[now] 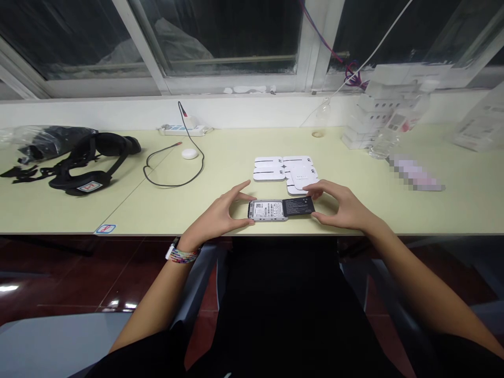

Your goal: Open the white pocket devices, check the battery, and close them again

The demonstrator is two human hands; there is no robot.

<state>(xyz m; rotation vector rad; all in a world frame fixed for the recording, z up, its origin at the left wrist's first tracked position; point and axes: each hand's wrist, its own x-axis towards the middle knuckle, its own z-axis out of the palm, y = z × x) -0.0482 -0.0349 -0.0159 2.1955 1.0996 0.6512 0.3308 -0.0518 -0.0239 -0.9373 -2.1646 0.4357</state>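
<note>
A small white electronic device with a printed label and code lies near the front edge of the table. My left hand holds its left end, thumb at the near edge and fingers at the far edge, index finger raised. A flat black battery with fine print adjoins the device's right end, slightly tilted. My right hand grips the battery's right end between thumb and fingers. Just behind lie several white rounded covers with dark stripes and a logo; one cover rests on top of others.
On the pale table, a black headset lies left, near a black cable, a white oval object and a power strip. White boxes, a plastic bottle and a blurred-out object stand right.
</note>
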